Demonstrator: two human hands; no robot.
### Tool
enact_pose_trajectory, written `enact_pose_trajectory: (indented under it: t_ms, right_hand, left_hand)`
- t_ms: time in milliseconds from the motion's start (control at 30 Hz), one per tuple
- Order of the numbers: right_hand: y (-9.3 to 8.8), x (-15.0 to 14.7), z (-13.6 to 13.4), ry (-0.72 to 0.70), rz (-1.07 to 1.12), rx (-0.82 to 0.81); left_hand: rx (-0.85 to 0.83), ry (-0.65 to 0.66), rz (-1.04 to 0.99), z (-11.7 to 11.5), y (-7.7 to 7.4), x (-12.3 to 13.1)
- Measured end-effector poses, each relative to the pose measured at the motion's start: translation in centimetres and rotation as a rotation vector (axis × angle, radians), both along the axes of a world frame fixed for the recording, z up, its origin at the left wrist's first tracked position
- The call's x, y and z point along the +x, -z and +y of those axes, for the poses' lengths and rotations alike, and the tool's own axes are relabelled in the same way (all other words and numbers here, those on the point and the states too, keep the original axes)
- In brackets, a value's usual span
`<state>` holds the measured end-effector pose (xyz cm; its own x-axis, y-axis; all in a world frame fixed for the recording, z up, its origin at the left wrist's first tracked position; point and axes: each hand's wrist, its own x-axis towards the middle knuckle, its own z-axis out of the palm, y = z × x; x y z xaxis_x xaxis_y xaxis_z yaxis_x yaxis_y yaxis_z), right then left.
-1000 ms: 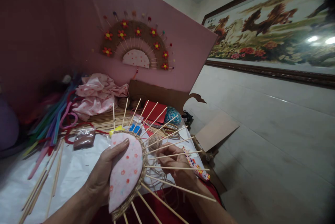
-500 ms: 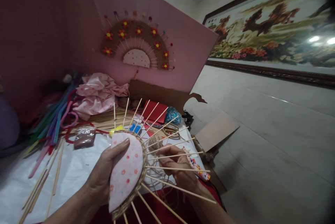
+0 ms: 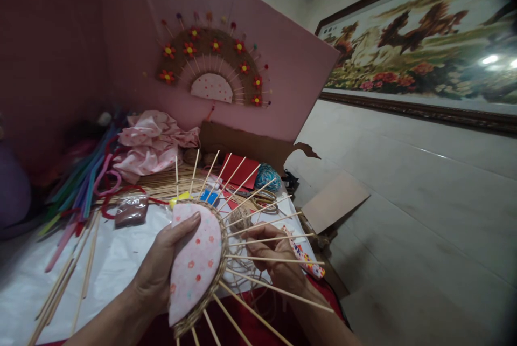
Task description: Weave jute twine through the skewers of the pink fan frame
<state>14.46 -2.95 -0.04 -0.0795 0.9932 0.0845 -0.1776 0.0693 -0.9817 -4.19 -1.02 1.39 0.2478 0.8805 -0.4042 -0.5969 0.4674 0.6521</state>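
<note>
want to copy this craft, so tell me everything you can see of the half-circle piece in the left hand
The half-circle piece has a pale pink, cloth-like face with small red flowers. A brown, rope-like braid edges its curve, and thin, wood-like sticks fan out. It is held up, face showing, straight edge nearly vertical. The left hand grips that side, thumb on the face; the right hand is behind some sticks, contact unclear.

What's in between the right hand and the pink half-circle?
Thin sticks and a braided rim. The sticks fan out from the rim of the pink half-circle, and some cross in front of the right hand. Nothing visible blocks the left hand: its thumb lies right on the pink part.
</note>
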Motion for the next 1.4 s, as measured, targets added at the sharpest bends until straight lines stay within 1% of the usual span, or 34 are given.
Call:
enact_pose_trajectory:
  t_ms: [200, 467, 933, 1100, 1400]
  right_hand:
    - [0.27, -0.13, 0.14, 0.025, -0.006, -0.033]
    - [0.88, -0.13, 0.44, 0.030, -0.008, -0.084]
    - [0.74, -0.24, 0.08, 0.048, 0.027, -0.079]
    - [0.59, -0.26, 0.03, 0.045, 0.031, -0.087]
    - [0.76, 0.02, 0.08, 0.037, 0.049, -0.084]
  left_hand:
    - [0.016, 0.014, -0.013, -0.13, 0.13, 0.02]
    - [0.021, -0.029, 0.006, -0.28, -0.21, 0.13]
    - [0.045, -0.050, 0.010, -0.44, -0.19, -0.08]
    - [0.018, -0.060, 0.010, -0.30, -0.14, 0.08]
    - [0.024, -0.040, 0.012, -0.51, -0.36, 0.13]
